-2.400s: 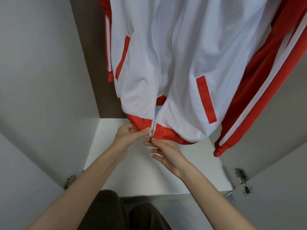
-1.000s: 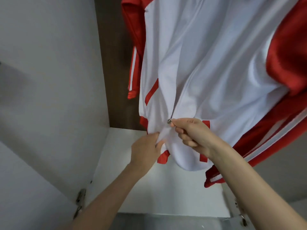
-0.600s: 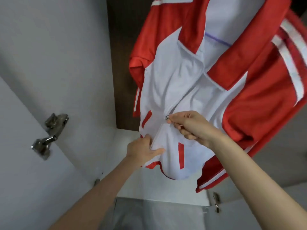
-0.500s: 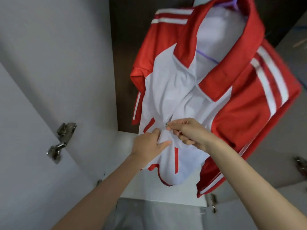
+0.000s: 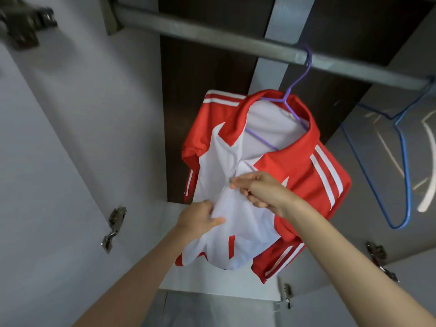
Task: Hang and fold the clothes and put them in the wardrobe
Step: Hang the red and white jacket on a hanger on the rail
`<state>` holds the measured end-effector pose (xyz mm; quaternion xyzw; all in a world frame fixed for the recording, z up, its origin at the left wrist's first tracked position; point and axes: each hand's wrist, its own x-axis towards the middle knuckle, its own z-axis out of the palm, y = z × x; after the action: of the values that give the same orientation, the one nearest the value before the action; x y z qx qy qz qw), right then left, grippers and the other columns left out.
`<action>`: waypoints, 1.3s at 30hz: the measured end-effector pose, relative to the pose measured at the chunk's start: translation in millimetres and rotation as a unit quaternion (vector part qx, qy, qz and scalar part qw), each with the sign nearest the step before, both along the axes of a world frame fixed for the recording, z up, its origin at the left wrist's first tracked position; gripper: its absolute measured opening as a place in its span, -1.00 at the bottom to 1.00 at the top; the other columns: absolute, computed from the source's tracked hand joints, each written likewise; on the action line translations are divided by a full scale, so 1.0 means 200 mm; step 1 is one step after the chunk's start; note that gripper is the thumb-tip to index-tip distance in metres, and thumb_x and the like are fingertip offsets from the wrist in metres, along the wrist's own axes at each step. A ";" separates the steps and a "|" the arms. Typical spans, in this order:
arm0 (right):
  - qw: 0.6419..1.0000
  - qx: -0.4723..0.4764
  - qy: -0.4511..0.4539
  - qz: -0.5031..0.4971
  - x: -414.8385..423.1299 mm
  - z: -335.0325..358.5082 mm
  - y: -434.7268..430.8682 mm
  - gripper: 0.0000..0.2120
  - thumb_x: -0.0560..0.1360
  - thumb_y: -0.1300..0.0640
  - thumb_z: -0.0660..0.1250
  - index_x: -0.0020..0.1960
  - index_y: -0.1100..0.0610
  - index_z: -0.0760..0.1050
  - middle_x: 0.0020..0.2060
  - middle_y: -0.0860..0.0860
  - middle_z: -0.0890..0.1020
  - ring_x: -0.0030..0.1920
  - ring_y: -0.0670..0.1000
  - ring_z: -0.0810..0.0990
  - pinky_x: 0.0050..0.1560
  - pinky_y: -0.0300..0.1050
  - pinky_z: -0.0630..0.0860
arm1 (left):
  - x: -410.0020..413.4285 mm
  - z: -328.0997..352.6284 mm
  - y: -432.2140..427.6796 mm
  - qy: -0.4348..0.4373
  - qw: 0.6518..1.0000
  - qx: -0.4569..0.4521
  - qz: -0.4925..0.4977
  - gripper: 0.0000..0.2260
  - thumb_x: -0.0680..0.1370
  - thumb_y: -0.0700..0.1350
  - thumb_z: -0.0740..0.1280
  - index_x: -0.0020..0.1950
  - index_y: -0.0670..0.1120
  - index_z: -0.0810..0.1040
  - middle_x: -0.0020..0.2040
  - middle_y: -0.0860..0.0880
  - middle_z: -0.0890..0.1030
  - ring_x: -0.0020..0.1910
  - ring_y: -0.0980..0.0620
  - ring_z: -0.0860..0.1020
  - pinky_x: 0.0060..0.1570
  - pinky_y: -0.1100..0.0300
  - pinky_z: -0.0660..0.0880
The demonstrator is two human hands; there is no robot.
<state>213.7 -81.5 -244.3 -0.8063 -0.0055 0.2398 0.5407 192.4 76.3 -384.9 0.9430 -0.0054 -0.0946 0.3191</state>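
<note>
Pinching hand: my right hand (image 5: 259,190), thumb and forefinger nipped on a small grey bit on the zip line. It is probably the zip pull (image 5: 230,182), but it's blurred and I can't be sure.
Left hand: my left hand (image 5: 200,220) grips a bunch of the white front cloth just below the right, fingers curled into it.
Hands: close together, not touching, both clamped on the same front.
Garment: red and white track jacket (image 5: 306,175) with white sleeve stripes and an open collar. It hangs on a purple hanger (image 5: 299,83) inside the wardrobe (image 5: 82,138), hem above the white shelf (image 5: 212,282).
Rail: grey rail (image 5: 212,36) across the top, purple hook over it.
Right side: blue hanger (image 5: 405,161) on the same rail, apart from the garment.
Left edge: metal hinge (image 5: 114,227).
</note>
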 end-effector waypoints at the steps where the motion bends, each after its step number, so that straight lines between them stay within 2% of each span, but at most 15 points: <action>1: 1.000 -0.020 0.006 0.003 0.00 0.02 0.02 -0.92 0.51 0.23 0.33 -0.16 0.21 0.52 -0.50 -0.03 0.35 -0.61 -0.15 0.17 -0.65 -0.33 0.08 | 0.03 0.10 -0.02 -0.045 0.999 0.001 -0.003 -0.65 0.49 0.25 0.29 -0.05 -0.04 0.48 -0.21 0.04 0.57 -0.20 0.02 0.55 -0.32 0.25 0.39; 3: 1.000 -0.022 0.022 -0.005 0.00 0.07 0.05 -0.87 0.52 0.27 0.31 -0.20 0.20 0.51 -0.50 -0.03 0.36 -0.61 -0.15 0.17 -0.65 -0.33 0.08 | 0.07 0.26 -0.05 -0.137 0.990 0.014 -0.001 -0.70 0.55 0.18 0.25 0.04 -0.04 0.51 -0.19 -0.01 0.60 -0.18 -0.02 0.57 -0.31 0.23 0.35; 5: 0.998 0.018 0.039 -0.036 0.01 0.12 0.07 -0.86 0.53 0.27 0.29 -0.21 0.20 0.49 -0.53 -0.06 0.35 -0.62 -0.15 0.16 -0.66 -0.34 0.07 | 0.09 0.33 -0.06 -0.154 0.988 0.011 0.006 -0.72 0.59 0.10 0.24 0.14 -0.06 0.54 -0.08 -0.05 0.64 -0.08 -0.06 0.59 -0.17 0.16 0.43; 8: 0.994 0.059 0.037 -0.088 0.05 0.23 0.07 -0.82 0.56 0.21 0.30 -0.21 0.22 0.53 -0.60 -0.11 0.35 -0.66 -0.17 0.18 -0.68 -0.36 0.08 | 0.09 0.33 -0.02 -0.071 0.997 -0.017 0.024 -0.80 0.59 0.06 0.25 0.02 -0.04 0.53 -0.09 -0.02 0.61 -0.16 -0.03 0.61 -0.23 0.24 0.49; 11: 0.997 0.020 0.004 -0.071 0.05 0.27 0.08 -0.82 0.58 0.16 0.29 -0.14 0.22 0.57 -0.55 -0.09 0.36 -0.65 -0.18 0.19 -0.67 -0.36 0.10 | 0.11 0.33 0.01 -0.021 0.998 -0.044 0.038 -0.79 0.58 0.07 0.27 -0.19 0.00 0.42 -0.22 0.02 0.56 -0.31 0.01 0.61 -0.41 0.32 0.49; 13: 0.996 0.027 -0.001 -0.089 0.04 0.25 0.09 -0.80 0.58 0.17 0.28 -0.18 0.20 0.56 -0.49 -0.05 0.35 -0.64 -0.17 0.20 -0.66 -0.35 0.11 | 0.14 0.35 0.03 -0.001 0.999 -0.028 0.018 -0.76 0.58 0.10 0.26 -0.18 -0.02 0.44 -0.24 0.00 0.57 -0.32 0.03 0.60 -0.41 0.31 0.44; 15: 0.993 0.034 -0.007 -0.110 0.03 0.22 0.09 -0.80 0.58 0.17 0.28 -0.20 0.18 0.55 -0.47 -0.03 0.34 -0.63 -0.15 0.20 -0.64 -0.34 0.12 | 0.16 0.37 0.04 0.011 1.000 -0.009 -0.006 -0.75 0.57 0.13 0.25 -0.12 -0.04 0.47 -0.19 -0.01 0.60 -0.25 0.02 0.60 -0.34 0.27 0.41; 19: 0.994 -0.010 -0.004 -0.112 0.04 0.19 0.06 -0.81 0.58 0.15 0.28 -0.16 0.17 0.59 -0.48 -0.03 0.37 -0.62 -0.13 0.20 -0.62 -0.32 0.13 | 0.21 0.43 0.05 -0.045 0.999 -0.025 -0.007 -0.73 0.51 0.17 0.32 0.03 -0.01 0.55 -0.14 0.07 0.55 -0.13 0.06 0.52 -0.28 0.24 0.34; 22: 0.991 -0.081 -0.011 -0.103 0.04 0.17 0.02 -0.78 0.57 0.13 0.25 -0.15 0.14 0.62 -0.52 -0.04 0.48 -0.64 -0.12 0.21 -0.61 -0.33 0.13 | 0.24 0.49 0.04 -0.050 0.998 -0.027 -0.009 -0.83 0.50 0.03 0.36 0.05 0.03 0.59 -0.05 0.04 0.63 -0.04 0.03 0.57 -0.17 0.21 0.44; 24: 0.980 -0.123 -0.083 -0.131 0.04 0.19 -0.04 -0.76 0.56 0.13 0.25 -0.23 0.09 0.61 -0.55 -0.08 0.52 -0.64 -0.13 0.30 -0.59 -0.30 0.22 | 0.28 0.53 0.06 -0.045 0.999 -0.025 0.010 -0.80 0.51 -0.08 0.31 0.11 0.01 0.59 0.08 0.02 0.64 0.10 -0.02 0.57 0.02 0.17 0.49; 26: 0.945 -0.167 -0.214 -0.181 0.03 0.22 -0.11 -0.79 0.54 0.14 0.28 -0.24 0.05 0.59 -0.50 -0.13 0.56 -0.54 -0.17 0.46 -0.46 -0.31 0.37 | 0.32 0.58 0.08 -0.059 0.997 -0.045 0.024 -0.78 0.54 -0.13 0.28 0.17 -0.04 0.57 0.14 0.00 0.62 0.15 -0.02 0.55 0.09 0.19 0.47; 28: 0.905 -0.171 -0.315 -0.230 0.01 0.27 -0.18 -0.88 0.53 0.19 0.29 -0.12 0.07 0.58 -0.31 -0.10 0.62 -0.36 -0.19 0.54 -0.30 -0.35 0.40 | 0.37 0.66 0.07 -0.089 0.992 -0.079 0.036 -0.77 0.56 -0.14 0.27 0.20 -0.10 0.54 0.17 -0.03 0.60 0.16 -0.02 0.54 0.05 0.25 0.41; 32: 0.851 -0.232 -0.402 -0.246 0.04 0.35 -0.28 -0.83 0.49 0.24 0.35 0.08 0.14 0.56 -0.01 0.04 0.56 0.06 0.04 0.47 0.06 -0.28 0.34 | 0.46 0.87 0.00 -0.173 0.973 -0.152 0.014 -0.67 0.58 -0.20 0.27 0.35 -0.15 0.44 0.22 -0.15 0.54 0.23 -0.08 0.48 0.12 0.26 0.36; 35: 0.859 -0.255 -0.382 -0.228 0.11 0.39 -0.32 -0.76 0.49 0.20 0.36 0.16 0.14 0.53 0.08 0.09 0.53 0.18 0.09 0.45 0.18 -0.21 0.33 | 0.53 0.99 -0.06 -0.197 0.968 -0.151 -0.024 -0.59 0.60 -0.17 0.24 0.45 -0.10 0.34 0.36 -0.18 0.40 0.31 -0.11 0.43 0.31 0.08 0.36; 39: 0.886 -0.235 -0.359 -0.177 0.20 0.42 -0.34 -0.67 0.51 0.17 0.36 0.26 0.18 0.49 0.16 0.12 0.57 0.19 0.08 0.55 0.26 -0.04 0.44 | 0.62 1.08 -0.15 -0.213 0.964 -0.131 -0.087 -0.56 0.60 -0.17 0.24 0.49 -0.05 0.30 0.41 -0.12 0.33 0.29 -0.10 0.45 0.31 0.04 0.38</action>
<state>254.3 -149.1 -160.1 -0.9282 0.0004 -0.1711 0.3304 317.1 46.8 -169.4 0.8871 -0.1673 0.0826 0.4222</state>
